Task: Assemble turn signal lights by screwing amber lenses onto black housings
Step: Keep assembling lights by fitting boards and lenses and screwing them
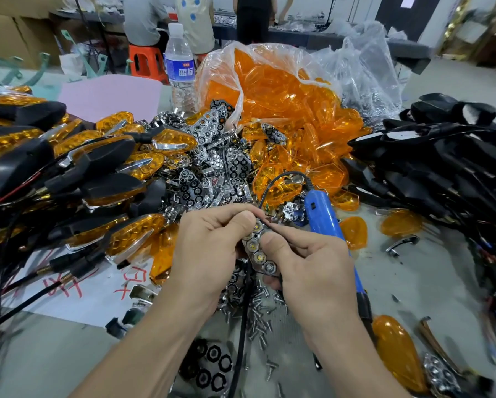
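A grey worktop (430,282) fills the view, crowded from edge to edge. Along its left edge lies a heap of finished turn signal lights (68,168), orange fronts in dark shells with wires trailing. Part of the heap rests on a white paper sheet with red handwriting (97,288). Toward the far edge sit a pink sheet (109,93) and an upright clear plastic water bottle (180,61) with a blue label.

At the centre a mound of loose chrome reflector pieces (212,156) meets a clear plastic bag (269,56) spilling loose amber lenses (284,90). Near the front edge the left hand (212,254) and the right hand (312,268) both hold a chrome reflector strip (258,248) with a row of small LEDs. The left fingers curl round its upper end. The right thumb presses on its face, and the right fingers curl beneath it. A thin black wire (272,225) runs between the thumbs.

Small silver screws (258,323) lie scattered under the hands. A blue electric screwdriver (327,222) lies just right of the right hand, its lower part hidden behind that hand. A pile of bare black housings (442,168) with wires covers the right edge.

Beyond the far edge, people work at another table, near an orange plastic stool (146,61) and brown cardboard boxes (11,33). The hands hide whatever sits under the strip. The right edge is blurred.
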{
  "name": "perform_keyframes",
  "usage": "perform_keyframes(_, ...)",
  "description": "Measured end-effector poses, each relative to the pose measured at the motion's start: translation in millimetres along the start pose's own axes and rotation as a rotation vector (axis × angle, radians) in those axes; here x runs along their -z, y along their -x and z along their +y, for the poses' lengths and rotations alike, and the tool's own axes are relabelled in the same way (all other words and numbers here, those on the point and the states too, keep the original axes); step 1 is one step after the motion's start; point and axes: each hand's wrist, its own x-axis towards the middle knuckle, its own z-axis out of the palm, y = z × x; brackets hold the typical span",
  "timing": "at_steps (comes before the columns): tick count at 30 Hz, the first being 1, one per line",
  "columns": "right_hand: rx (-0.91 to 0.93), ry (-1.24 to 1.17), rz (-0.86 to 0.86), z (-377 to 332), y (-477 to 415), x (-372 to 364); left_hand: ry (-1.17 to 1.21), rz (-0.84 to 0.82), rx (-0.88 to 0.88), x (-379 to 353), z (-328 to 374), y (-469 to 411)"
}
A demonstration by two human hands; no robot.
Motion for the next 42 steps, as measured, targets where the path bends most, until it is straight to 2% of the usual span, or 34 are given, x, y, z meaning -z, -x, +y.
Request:
perform_keyframes(3,0.010,0.002,0.048,1.3,0.4,-2.1,-0.033,0.036,-0.019,-1.4,-0.9,1.2)
perform_keyframes(9,0.034,0.004,0.088,3.0,-6.0,0.9,-0.144,0.022,0.057,-2.0,0.1,0.9)
perform_keyframes(13,-0.001,-0.106,0.089,0.8,-4.5,1.5,0.129,-0.176,0.273,-5.6,-3.0,3.7)
perform_keyframes(14,-0.011,-0.114,0.091,-0.4,-3.7,1.5,0.155,-0.184,0.264,-6.6,-2.9,4.1)
perform_keyframes(17,0.016,-0.079,0.074,-1.9,-0.2,0.2,0.073,-0.140,0.155,-6.3,-3.4,2.6)
perform_keyframes(20,0.097,0.060,0.101,-4.9,4.0,-3.3,-0.052,-0.076,0.094,-5.8,-1.8,3.5)
perform_keyframes(23,0.139,0.193,0.091,-8.1,6.4,-4.9,-0.160,-0.069,0.091,-3.9,1.4,5.1)
perform_keyframes(28,0.194,0.296,0.128,-15.1,7.0,0.4,-0.122,0.023,0.143,27.8,14.4,-12.2)
perform_keyframes(32,0.167,0.365,0.015,-15.4,5.0,0.7,0.000,0.047,0.161,69.6,29.0,-24.2)
perform_keyframes(36,0.100,0.521,-0.215,-16.4,0.6,-14.5,0.046,0.097,0.133,87.0,33.6,-25.4)
perform_keyframes(42,0.232,0.774,-0.577,-30.5,-10.9,-41.3,0.053,0.170,0.107,98.4,36.1,-26.1)
